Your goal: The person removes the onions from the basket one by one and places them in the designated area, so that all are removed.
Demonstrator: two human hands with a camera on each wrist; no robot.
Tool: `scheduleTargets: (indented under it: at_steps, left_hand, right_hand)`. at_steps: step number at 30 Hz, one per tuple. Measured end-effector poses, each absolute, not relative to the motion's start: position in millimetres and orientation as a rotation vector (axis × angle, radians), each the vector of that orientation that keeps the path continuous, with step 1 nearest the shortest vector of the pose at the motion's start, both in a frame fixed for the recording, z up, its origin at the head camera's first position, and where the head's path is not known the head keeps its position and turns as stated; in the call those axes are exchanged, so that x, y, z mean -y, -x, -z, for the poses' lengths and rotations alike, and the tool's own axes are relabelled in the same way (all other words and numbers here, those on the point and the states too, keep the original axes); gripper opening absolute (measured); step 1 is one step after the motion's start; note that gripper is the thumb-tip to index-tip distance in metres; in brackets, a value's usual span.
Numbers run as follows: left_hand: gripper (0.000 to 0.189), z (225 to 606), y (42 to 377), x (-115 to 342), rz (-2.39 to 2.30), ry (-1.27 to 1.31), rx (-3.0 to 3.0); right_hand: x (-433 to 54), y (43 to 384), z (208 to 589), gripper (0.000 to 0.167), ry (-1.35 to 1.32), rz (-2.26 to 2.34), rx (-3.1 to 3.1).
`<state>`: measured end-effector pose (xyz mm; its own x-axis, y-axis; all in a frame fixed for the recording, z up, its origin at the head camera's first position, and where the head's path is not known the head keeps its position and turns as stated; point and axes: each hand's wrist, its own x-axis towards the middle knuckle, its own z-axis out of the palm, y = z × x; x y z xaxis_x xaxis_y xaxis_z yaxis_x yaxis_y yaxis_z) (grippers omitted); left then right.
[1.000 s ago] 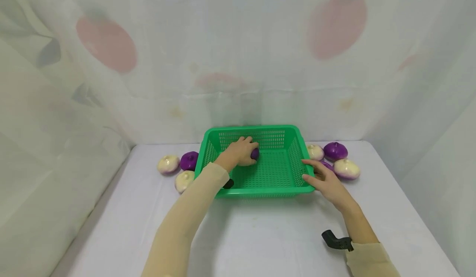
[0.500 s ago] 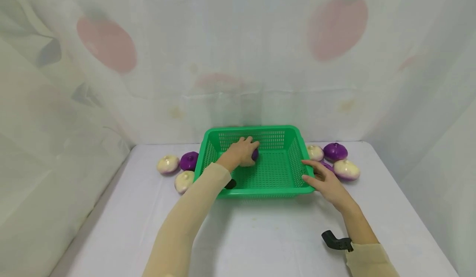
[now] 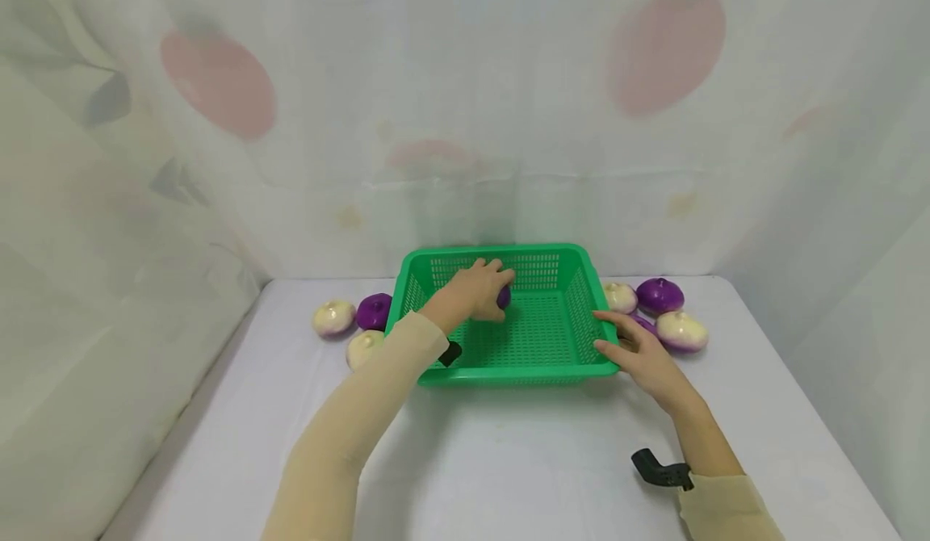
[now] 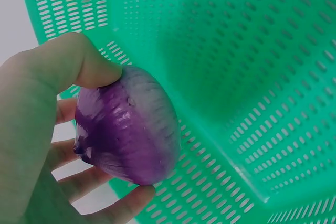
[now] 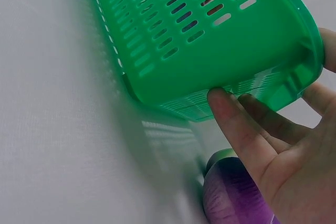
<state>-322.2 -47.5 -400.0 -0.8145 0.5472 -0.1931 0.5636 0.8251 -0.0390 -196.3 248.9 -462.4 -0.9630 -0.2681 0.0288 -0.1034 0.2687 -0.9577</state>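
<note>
My left hand is inside the green plastic basket, gripping a purple onion between thumb and fingers. In the left wrist view the onion's glossy skin pales toward one end, and the basket's slotted walls lie behind it. At the basket's right end my right hand holds the rim, with the thumb and a finger over the edge. The right wrist view shows other fingers against the outer wall. Below them a purple onion lies on the table beside the basket.
Left of the basket lie a pale onion, a purple onion and another pale one. Several more, including a purple onion and a pale onion, sit to its right. A printed curtain stands behind the white table.
The left hand has risen slightly within the basket, still holding the onion. The right hand stays on the rim. The head view has shifted a little.
</note>
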Motion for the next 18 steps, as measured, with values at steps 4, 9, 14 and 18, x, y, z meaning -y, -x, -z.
scheduleTargets:
  at_steps: [4, 9, 14, 18]
  left_hand:
    - [0.065, 390, 321, 49, 0.13, -0.874, -2.848]
    - [0.066, 380, 318, 54, 0.137, -0.902, -2.88]
    - [0.068, 371, 311, 63, 0.165, -0.921, -2.875]
    - [0.06, 365, 307, 74, 0.142, -0.922, -2.899]
  right_hand:
    - [-249, 197, 463, 0.058, 0.354, 1.789, -2.384]
    - [-250, 198, 463, 0.058, 0.347, 1.783, -2.395]
    - [-250, 198, 462, 0.058, 0.351, 1.771, -2.399]
    - [-250, 198, 461, 0.058, 0.351, 1.762, -2.409]
